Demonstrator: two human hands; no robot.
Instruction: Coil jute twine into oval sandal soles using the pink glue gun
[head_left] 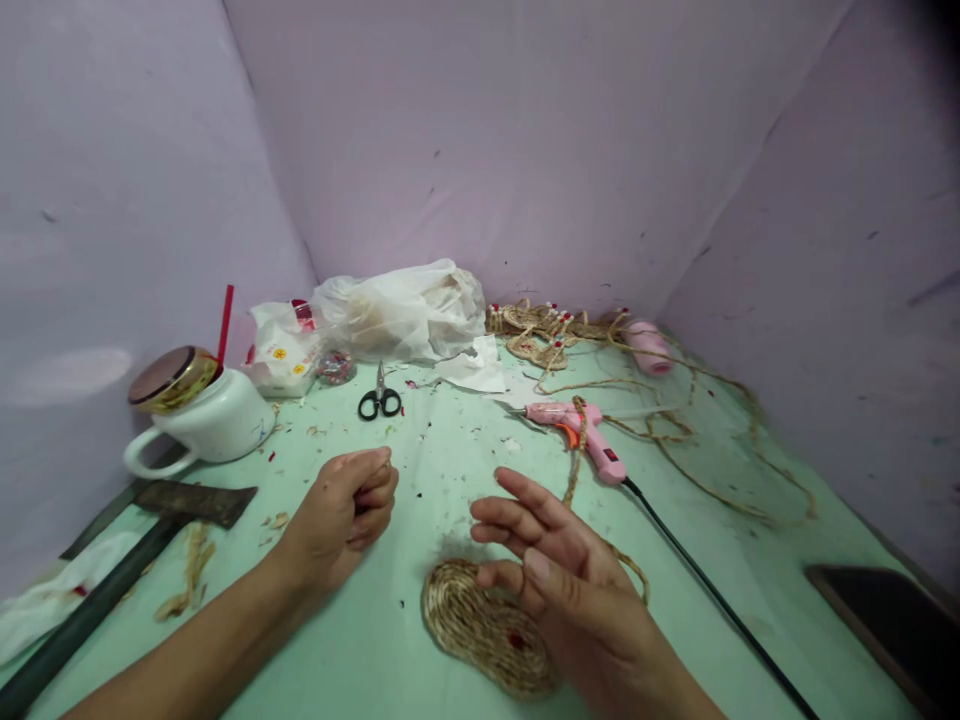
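My left hand (346, 510) rests on the green table (420, 460) with its fingers curled into a loose fist; nothing shows inside it. My right hand (551, 560) hovers with fingers stretched out and apart, holding nothing. It lies over the right part of a flat coiled jute mat (472, 625) that carries a small red spot. A jute cord (576, 460) runs from the mat up past the pink glue gun (581, 430).
Black-handled scissors (379, 398) lie beyond my hands. At left stand a white mug (210, 420) with a red straw, and a hammer (142, 545). Plastic bags (397, 310), jute pieces (540, 335) and a pink roll (649, 345) sit at the back. A black cable (712, 600) crosses right. Walls close three sides.
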